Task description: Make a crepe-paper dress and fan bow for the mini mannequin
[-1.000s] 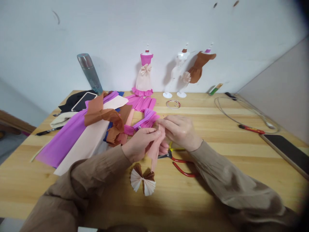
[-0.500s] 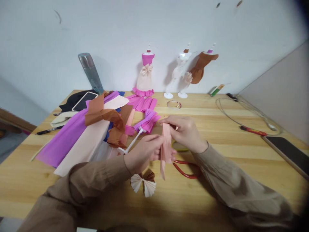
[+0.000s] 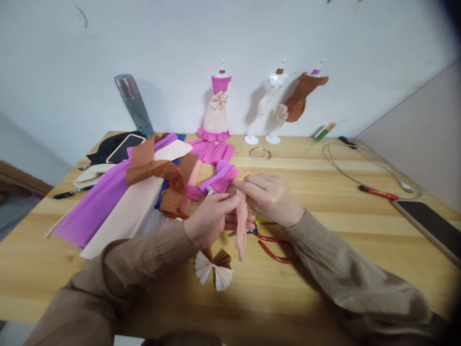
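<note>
Between my hands is a strip of pink crepe paper (image 3: 241,230), its lower end hanging free. My left hand (image 3: 212,216) pinches it from the left, with some fingers behind it. My right hand (image 3: 270,198) grips its upper end, fingertips close to my left thumb. Just below lie red-handled pliers (image 3: 275,252), partly covered by my hands. A pleated cream and brown paper bow (image 3: 214,274) rests on the table nearer to me. Past my fingers lies a gathered purple and pink paper piece (image 3: 221,177).
Crepe paper sheets (image 3: 108,211) are heaped at the left, near a phone (image 3: 124,148) and a tilted bottle (image 3: 134,105). Along the wall stand a pink-dressed mannequin (image 3: 217,113), a white mannequin (image 3: 271,98) and a brown-dressed one (image 3: 298,98). A cable (image 3: 338,168) and dark phone (image 3: 428,226) lie right.
My right hand has turned and closed in on my left. The pink strip's top is now bunched between my fingers, and more of the pliers shows.
</note>
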A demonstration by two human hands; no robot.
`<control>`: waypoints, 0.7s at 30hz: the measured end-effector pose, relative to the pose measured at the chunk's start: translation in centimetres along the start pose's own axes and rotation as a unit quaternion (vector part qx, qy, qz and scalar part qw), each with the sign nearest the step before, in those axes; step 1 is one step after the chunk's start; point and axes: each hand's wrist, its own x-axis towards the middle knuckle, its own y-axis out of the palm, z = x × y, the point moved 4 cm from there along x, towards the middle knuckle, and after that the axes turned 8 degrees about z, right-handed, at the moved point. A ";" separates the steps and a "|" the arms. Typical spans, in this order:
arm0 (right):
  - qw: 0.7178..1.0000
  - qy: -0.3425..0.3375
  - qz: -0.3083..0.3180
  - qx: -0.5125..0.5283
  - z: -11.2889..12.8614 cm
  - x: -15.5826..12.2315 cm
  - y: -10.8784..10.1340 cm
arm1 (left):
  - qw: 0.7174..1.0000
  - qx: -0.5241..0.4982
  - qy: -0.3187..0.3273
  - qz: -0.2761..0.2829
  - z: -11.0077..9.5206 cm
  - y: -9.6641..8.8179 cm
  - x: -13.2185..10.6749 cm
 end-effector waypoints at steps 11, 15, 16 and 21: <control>0.922 0.243 0.029 0.301 -1.4 -0.5 1.0 | 0.998 0.049 0.018 -0.023 0.2 0.0 -0.1; 0.839 0.344 0.004 0.422 -2.3 -0.9 1.8 | 0.996 0.085 0.033 -0.020 0.8 0.0 0.0; 0.818 0.367 -0.005 0.443 -2.5 -1.0 1.9 | 0.995 0.092 0.033 -0.024 0.8 0.0 0.0; 0.773 0.434 -0.024 0.462 -3.5 -1.1 1.5 | 0.989 0.132 0.051 -0.030 0.3 0.0 -0.2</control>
